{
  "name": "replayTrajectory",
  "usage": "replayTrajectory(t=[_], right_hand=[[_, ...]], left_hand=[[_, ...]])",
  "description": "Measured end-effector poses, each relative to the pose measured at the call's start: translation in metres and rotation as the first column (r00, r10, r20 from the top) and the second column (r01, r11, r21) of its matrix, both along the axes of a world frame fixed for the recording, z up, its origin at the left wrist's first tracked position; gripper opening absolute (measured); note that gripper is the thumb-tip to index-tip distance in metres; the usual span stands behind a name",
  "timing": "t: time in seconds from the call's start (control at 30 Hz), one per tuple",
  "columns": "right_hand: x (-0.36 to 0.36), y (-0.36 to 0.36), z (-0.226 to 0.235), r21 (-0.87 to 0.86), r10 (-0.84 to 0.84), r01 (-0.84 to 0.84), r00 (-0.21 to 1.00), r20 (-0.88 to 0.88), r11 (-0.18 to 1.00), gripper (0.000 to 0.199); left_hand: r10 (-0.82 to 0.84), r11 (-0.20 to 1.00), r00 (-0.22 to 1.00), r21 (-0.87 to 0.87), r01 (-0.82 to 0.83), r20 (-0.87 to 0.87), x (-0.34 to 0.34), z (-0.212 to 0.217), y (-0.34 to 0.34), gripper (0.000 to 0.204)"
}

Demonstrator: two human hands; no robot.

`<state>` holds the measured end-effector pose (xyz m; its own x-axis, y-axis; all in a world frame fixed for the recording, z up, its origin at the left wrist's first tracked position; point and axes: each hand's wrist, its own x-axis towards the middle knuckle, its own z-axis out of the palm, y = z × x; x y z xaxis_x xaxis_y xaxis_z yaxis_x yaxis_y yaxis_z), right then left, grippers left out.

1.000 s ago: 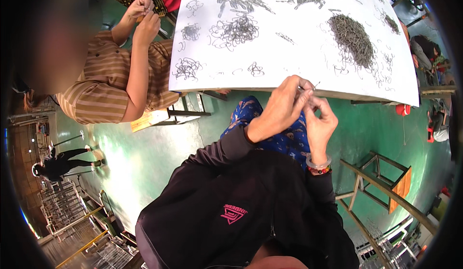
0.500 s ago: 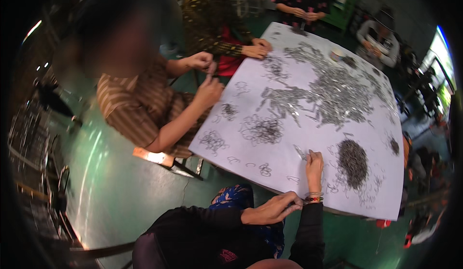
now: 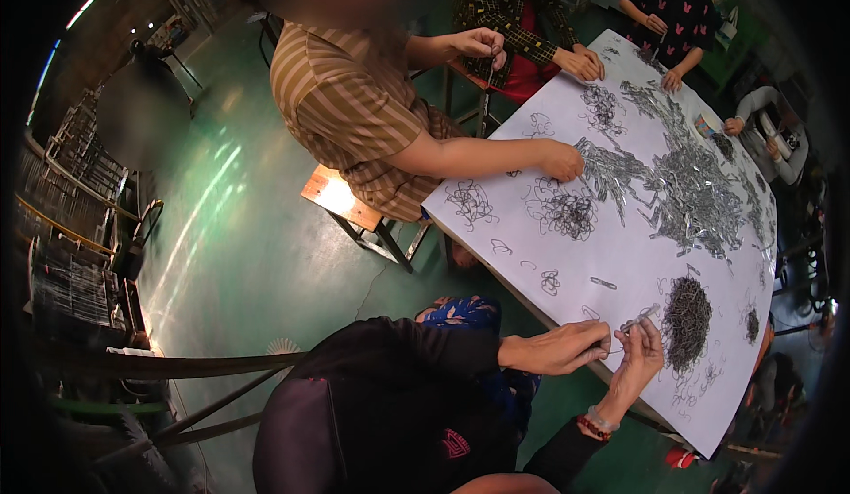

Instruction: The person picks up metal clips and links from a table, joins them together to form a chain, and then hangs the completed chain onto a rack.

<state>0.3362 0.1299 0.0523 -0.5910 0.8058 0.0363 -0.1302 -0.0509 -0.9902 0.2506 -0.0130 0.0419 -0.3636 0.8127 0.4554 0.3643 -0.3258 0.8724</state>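
At the near edge of the white-covered table, my right hand (image 3: 642,358) is raised with a small shiny metal strip (image 3: 639,319) pinched between thumb and fingertips. My left hand (image 3: 567,347) is closed just beside it, fingertips together. A thin dark wire (image 3: 615,351) shows between the two hands, seemingly in the left fingertips. Close by my right hand lies a dense pile of dark bent wires (image 3: 687,321). One loose metal strip (image 3: 604,283) rests on the sheet beyond my left hand.
A large heap of shiny metal strips (image 3: 695,197) covers the far middle of the table (image 3: 633,250). Looser bent wires (image 3: 567,213) lie to the left. A co-worker in a striped shirt (image 3: 354,104) reaches across from the left, beside a wooden stool (image 3: 341,197). Other people sit around the far side.
My right hand has drawn back from the table toward my left hand, now holding a metal strip. The striped-shirt co-worker's arm has reached out to the strips. The view has shifted.
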Motion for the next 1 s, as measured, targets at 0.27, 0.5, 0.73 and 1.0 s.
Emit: replayTrajectory(t=[0.27, 0.5, 0.73, 1.0], right_hand=[[0.035, -0.042, 0.033, 0.003, -0.138, 0.139, 0.983, -0.117, 0.99, 0.02], [0.028, -0.044, 0.025, -0.075, -0.193, 0.183, 0.968, -0.159, 0.98, 0.017], [0.027, -0.046, 0.02, -0.077, -0.202, 0.193, 0.971, -0.128, 0.978, 0.016], [0.042, -0.045, 0.02, -0.041, -0.188, 0.188, 0.982, 0.007, 0.981, 0.013]], left_hand=[[-0.028, 0.998, 0.999, 0.06, 0.03, -0.039, -0.001, 0.017, 0.004, 0.011], [-0.009, 1.0, 0.998, -0.006, 0.009, -0.063, 0.003, 0.005, 0.003, 0.011], [0.078, 0.992, 0.996, -0.097, -0.075, 0.032, -0.023, -0.01, -0.005, 0.043], [-0.001, 0.854, 0.425, -0.222, -0.471, -0.905, -0.212, -0.091, -0.01, 0.01]])
